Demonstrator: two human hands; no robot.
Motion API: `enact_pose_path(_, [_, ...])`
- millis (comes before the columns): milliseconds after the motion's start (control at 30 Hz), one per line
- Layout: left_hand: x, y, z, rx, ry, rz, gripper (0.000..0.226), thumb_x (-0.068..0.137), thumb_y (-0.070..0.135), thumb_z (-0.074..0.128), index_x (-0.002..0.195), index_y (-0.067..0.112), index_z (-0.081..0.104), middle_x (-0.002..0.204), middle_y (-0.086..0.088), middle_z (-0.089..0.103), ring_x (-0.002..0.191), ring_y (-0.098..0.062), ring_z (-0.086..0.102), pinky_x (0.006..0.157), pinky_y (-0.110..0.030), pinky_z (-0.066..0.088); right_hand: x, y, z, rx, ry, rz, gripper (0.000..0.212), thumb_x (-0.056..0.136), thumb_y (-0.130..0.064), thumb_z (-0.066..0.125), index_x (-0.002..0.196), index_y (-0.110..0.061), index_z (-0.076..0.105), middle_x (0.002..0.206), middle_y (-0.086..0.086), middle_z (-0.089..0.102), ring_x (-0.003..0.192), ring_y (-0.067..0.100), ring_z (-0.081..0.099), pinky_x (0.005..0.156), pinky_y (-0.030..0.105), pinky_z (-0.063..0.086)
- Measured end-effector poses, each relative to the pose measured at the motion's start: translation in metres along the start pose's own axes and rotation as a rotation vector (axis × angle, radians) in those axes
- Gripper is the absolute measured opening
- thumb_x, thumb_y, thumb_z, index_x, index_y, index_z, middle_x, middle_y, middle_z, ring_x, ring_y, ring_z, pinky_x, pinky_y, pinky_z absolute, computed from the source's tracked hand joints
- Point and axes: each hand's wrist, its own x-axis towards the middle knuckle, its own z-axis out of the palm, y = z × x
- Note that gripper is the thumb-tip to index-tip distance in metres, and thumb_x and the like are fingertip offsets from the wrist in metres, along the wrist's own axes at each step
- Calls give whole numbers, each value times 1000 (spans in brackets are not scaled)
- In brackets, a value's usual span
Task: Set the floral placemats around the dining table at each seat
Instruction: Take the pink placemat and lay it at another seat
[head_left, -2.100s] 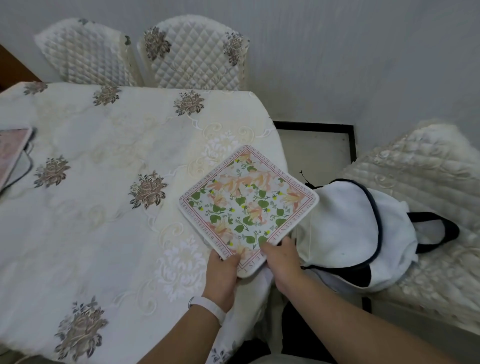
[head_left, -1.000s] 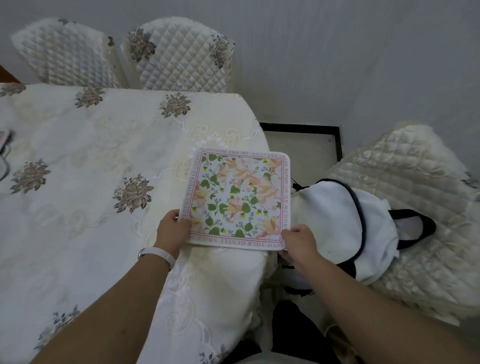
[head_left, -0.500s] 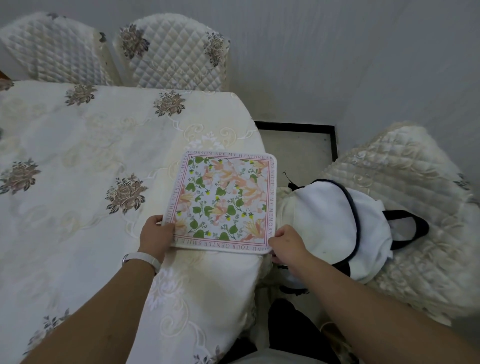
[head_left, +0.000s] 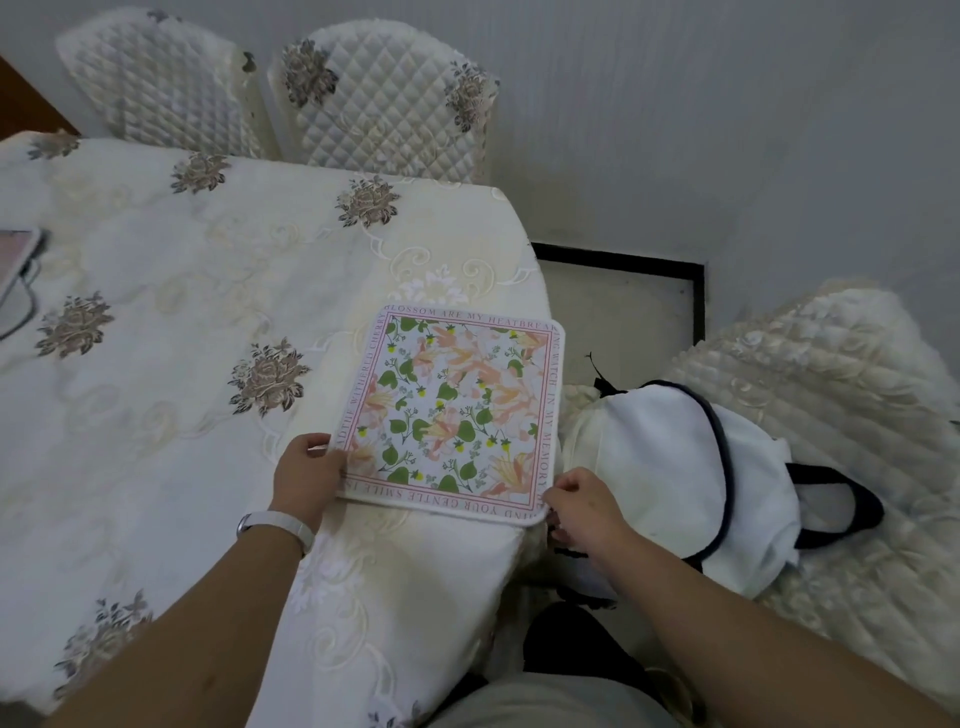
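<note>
Squared up now, placemat (head_left: 452, 410) lies flat between left hand (head_left: 306, 475) and right hand (head_left: 584, 501).

The bench (head_left: 156, 441), draped in a cream cloth (head_left: 182, 291) with brown flowers, carries a floral placemat (head_left: 452, 410) at its right edge and a pink item (head_left: 13, 260) at far left.

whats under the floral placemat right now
The square floral placemat lies on the cream embroidered tablecloth at the table's corner. The left hand and right hand grip its near corners. The table beneath the cloth is hidden.
</note>
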Motion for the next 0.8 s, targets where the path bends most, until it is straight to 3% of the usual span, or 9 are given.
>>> enact_pose_path(133, [-14, 5, -9, 25, 162, 74, 36, 88, 13, 58, 123, 13, 56, 122, -10, 56, 102, -26, 58, 85, -44, 51, 5, -16, -21, -238, 32, -105, 29, 87, -33, 59, 98, -6, 53, 83, 6, 63, 69, 18, 54, 63, 34, 44])
enact_pose_path(200, [-21, 10, -14, 20, 208, 119, 34, 89, 15, 59, 123, 15, 56, 126, -10, 54, 108, -27, 57, 90, -50, 51, 11, -31, -30, -352, 56, -229, 28, 87, -36, 59, 97, -11, 52, 89, 1, 59, 72, 14, 52, 63, 33, 44])
enact_pose_path(267, [-32, 15, -16, 33, 211, 161, 31, 90, 16, 59, 121, 18, 57, 123, -7, 54, 110, -24, 55, 91, -50, 50, 15, -50, -32, -453, 83, -390, 18, 89, -33, 57, 101, -19, 53, 103, -1, 58, 85, 12, 56, 69, 35, 50])
enact_pose_path(333, [-45, 18, -18, 30, 220, 194, 26, 92, 17, 59, 118, 19, 57, 118, -3, 55, 110, -21, 55, 91, -46, 49, 15, -72, -22, -532, 75, -568, 24, 92, -24, 53, 116, -20, 55, 119, -2, 55, 104, 14, 53, 77, 35, 50])
enact_pose_path(467, [-77, 22, -34, -10, 244, 185, 26, 95, 22, 58, 120, 18, 56, 120, 0, 57, 116, -20, 53, 97, -39, 44, -2, -124, 25, -716, -188, -855, 40, 97, -22, 47, 136, -15, 49, 138, 1, 46, 129, 19, 39, 100, 35, 39])
enact_pose_path(533, [-96, 12, -53, 180, 233, 230, 36, 94, 32, 57, 128, 18, 54, 130, -2, 55, 124, -22, 49, 101, -38, 40, -17, -140, 52, -900, -340, -971, 45, 100, -28, 45, 143, -16, 44, 145, 2, 42, 133, 21, 37, 106, 38, 36])
enact_pose_path(633, [-127, -6, -92, 555, 242, 342, 63, 86, 56, 42, 135, 18, 52, 145, -5, 47, 133, -26, 42, 107, -44, 35, -41, -150, 88, -1061, -418, -1175, 47, 100, -33, 44, 143, -16, 44, 146, 4, 44, 132, 25, 39, 104, 42, 39])
enact_pose_path(800, [-178, -47, -152, 816, 363, 234, 73, 83, 63, 24, 139, 24, 47, 153, -4, 39, 140, -28, 34, 112, -50, 29, -92, -146, 148, -1250, -471, -1502, 48, 96, -39, 45, 139, -16, 47, 140, 6, 49, 125, 29, 45, 96, 43, 43])
